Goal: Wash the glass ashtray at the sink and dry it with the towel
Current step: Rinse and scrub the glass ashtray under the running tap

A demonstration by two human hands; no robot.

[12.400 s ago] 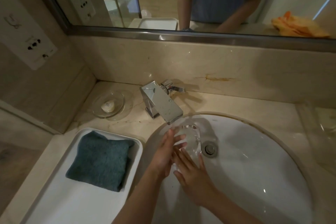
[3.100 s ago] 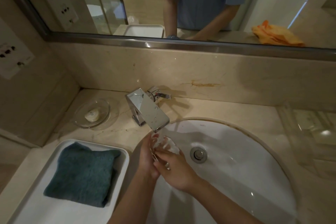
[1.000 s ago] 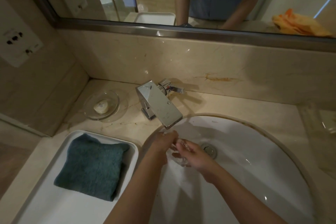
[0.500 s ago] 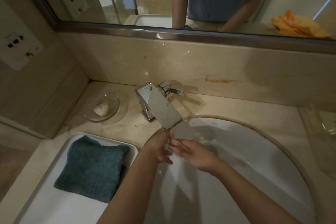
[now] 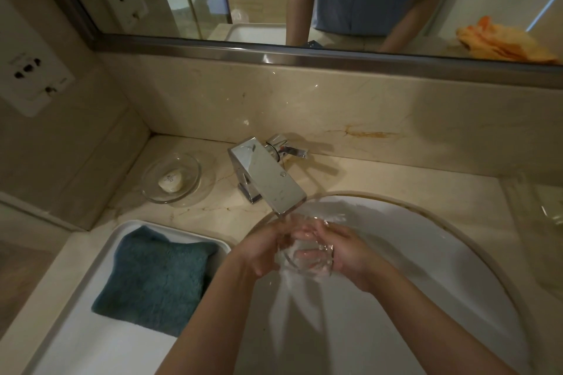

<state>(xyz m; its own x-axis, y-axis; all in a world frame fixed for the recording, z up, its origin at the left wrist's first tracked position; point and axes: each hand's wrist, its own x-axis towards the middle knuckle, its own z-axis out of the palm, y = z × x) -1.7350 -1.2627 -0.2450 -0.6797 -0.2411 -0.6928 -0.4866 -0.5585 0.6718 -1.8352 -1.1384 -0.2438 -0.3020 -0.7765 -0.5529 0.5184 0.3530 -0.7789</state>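
Note:
The clear glass ashtray is held on edge over the white sink, just below the chrome faucet spout, with water running over it. My left hand grips its left side. My right hand grips its right side, fingers curled across the glass and showing through it. The folded teal towel lies on a white tray to the left of the sink.
A glass soap dish with a small soap bar sits left of the faucet on the marble counter. A mirror runs along the back wall. A wall socket plate is at the left. A clear glass object stands at the right edge.
Both hands have turned the ashtray so its face now shows between them, under the spout. The towel and tray stay in place.

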